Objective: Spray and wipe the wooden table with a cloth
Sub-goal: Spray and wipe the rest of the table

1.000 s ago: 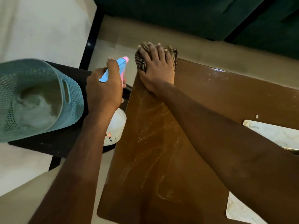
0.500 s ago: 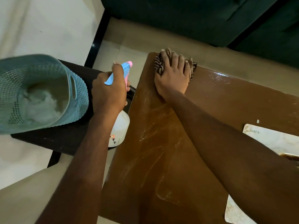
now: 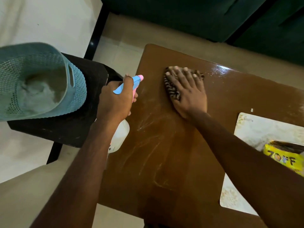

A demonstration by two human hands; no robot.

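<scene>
Two hands are counted, a left hand (image 3: 115,99) and a right hand (image 3: 189,94). One spray bottle (image 3: 120,136), one cloth (image 3: 171,89), one tabletop (image 3: 164,162), one basket (image 3: 77,91), one stool (image 3: 65,129) and one packet (image 3: 283,160) are seen, and seemingly one mat (image 3: 263,129).

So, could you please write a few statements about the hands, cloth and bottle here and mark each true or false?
1. The right hand presses flat on the striped cloth on the wooden table. True.
2. The left hand is empty. False: it grips the spray bottle.
3. The blue basket stands on the wooden table. False: it rests on the dark stool beside it.
4. A yellow packet sits at the table's right, by a pale mat. True.
</scene>
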